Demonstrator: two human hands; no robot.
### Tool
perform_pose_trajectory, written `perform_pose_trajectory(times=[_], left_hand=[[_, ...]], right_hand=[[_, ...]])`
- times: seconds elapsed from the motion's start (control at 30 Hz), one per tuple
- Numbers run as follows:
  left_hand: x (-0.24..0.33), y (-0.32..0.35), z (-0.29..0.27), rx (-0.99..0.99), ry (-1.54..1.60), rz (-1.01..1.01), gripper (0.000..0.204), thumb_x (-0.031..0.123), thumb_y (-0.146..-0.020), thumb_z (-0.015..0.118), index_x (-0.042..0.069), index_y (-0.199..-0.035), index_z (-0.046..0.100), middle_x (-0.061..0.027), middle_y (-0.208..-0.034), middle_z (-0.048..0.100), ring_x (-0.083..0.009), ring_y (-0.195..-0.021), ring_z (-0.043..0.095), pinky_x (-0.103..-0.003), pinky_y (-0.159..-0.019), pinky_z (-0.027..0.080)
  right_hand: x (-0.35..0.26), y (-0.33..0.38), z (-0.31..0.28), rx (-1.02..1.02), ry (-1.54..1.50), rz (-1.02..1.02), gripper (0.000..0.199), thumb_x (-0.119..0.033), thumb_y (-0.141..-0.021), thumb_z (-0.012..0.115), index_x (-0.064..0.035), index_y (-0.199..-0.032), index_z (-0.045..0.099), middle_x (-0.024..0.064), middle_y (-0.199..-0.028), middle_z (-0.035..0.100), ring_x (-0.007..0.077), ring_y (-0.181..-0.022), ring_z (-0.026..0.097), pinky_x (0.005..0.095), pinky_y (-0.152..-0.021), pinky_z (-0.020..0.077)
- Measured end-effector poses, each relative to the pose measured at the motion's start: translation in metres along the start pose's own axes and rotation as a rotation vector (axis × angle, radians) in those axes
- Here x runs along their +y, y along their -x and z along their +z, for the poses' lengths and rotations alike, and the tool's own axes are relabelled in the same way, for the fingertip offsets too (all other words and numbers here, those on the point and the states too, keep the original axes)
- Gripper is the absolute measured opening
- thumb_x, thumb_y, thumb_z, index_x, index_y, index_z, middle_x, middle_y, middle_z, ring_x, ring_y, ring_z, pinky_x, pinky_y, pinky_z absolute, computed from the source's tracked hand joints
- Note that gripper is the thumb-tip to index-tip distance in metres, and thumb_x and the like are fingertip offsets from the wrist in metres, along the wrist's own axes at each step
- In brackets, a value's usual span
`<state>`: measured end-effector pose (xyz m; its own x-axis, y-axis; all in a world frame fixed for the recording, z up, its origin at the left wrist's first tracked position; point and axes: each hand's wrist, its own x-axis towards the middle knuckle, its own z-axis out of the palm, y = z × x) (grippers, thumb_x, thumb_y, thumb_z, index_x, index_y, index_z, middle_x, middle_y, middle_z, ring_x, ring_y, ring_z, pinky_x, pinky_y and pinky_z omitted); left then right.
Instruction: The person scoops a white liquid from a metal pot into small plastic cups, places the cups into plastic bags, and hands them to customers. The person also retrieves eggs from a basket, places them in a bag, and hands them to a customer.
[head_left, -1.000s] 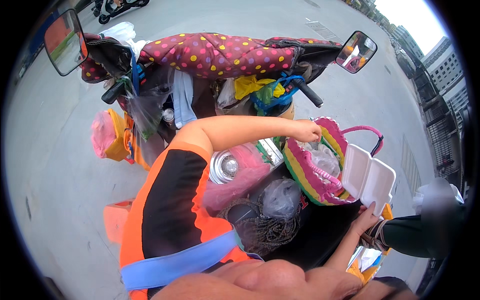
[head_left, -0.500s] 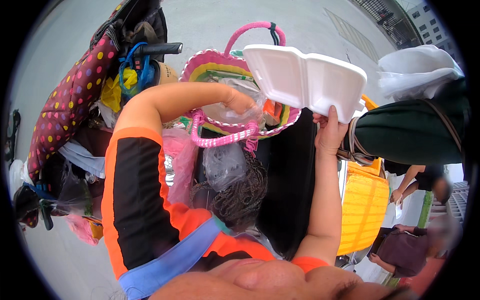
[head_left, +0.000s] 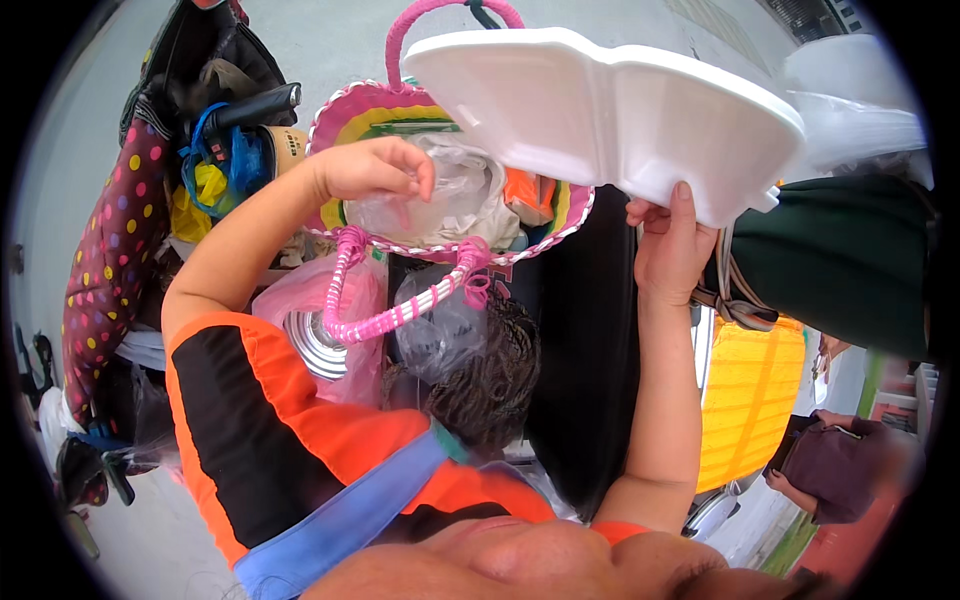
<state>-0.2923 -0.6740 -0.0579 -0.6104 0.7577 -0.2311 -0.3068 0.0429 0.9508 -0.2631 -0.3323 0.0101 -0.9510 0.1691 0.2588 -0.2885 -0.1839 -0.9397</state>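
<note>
My right hand [head_left: 668,248] grips a white foam clamshell food box [head_left: 690,130] by its lower edge, thumb on the near side. The box is unfolded, both halves spread wide and tilted. My left hand [head_left: 372,170] hovers over the left part of a striped woven basket [head_left: 322,140] in pink, yellow and green. Its fingers are curled in toward the thumb; whether they pinch anything is too small to tell. Inside the basket lie crumpled clear plastic bags [head_left: 440,195] and an orange packet [head_left: 529,196]. The box hides the basket's far right side.
The basket's pink-and-white handle [head_left: 400,322] droops toward me over a pink plastic bag [head_left: 365,290] and dark coiled rope [head_left: 490,375]. At left are a handlebar grip [head_left: 258,107] and dotted fabric [head_left: 120,260]. A dark green wrapped bundle [head_left: 820,255] and yellow case [head_left: 752,400] stand right, near another person [head_left: 830,465].
My left hand has come up out of the basket and moved left. The white foam box, still in my right hand, now appears larger and nearer. The basket sits further left in view.
</note>
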Motion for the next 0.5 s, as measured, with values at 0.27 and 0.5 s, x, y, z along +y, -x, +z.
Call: perform_pose_trajectory(times=[0.27, 0.5], left_hand=[[-0.013, 0.049, -0.014, 0.503, 0.156, 0.475, 0.026, 0.020, -0.088, 0.058, 0.007, -0.110, 0.053, -0.0052, -0.095, 0.063, -0.0155, -0.092, 0.062, -0.030, -0.081, 0.051], [-0.029, 0.071, -0.014, 0.739, 0.373, 0.132, 0.027, 0.022, -0.096, 0.049, 0.004, -0.115, 0.056, -0.0094, -0.098, 0.066, -0.0199, -0.090, 0.063, -0.032, -0.081, 0.051]], right_hand=[[0.004, -0.005, 0.000, 0.002, -0.005, -0.035, 0.025, -0.013, -0.096, 0.050, 0.0032, -0.114, 0.048, 0.0136, -0.087, 0.064, 0.0188, -0.064, 0.064, 0.0289, -0.057, 0.0532], [0.004, -0.004, -0.001, 0.015, -0.036, -0.031, 0.023, -0.014, -0.097, 0.048, 0.0025, -0.113, 0.048, 0.0134, -0.086, 0.064, 0.0188, -0.063, 0.064, 0.0290, -0.056, 0.0528]])
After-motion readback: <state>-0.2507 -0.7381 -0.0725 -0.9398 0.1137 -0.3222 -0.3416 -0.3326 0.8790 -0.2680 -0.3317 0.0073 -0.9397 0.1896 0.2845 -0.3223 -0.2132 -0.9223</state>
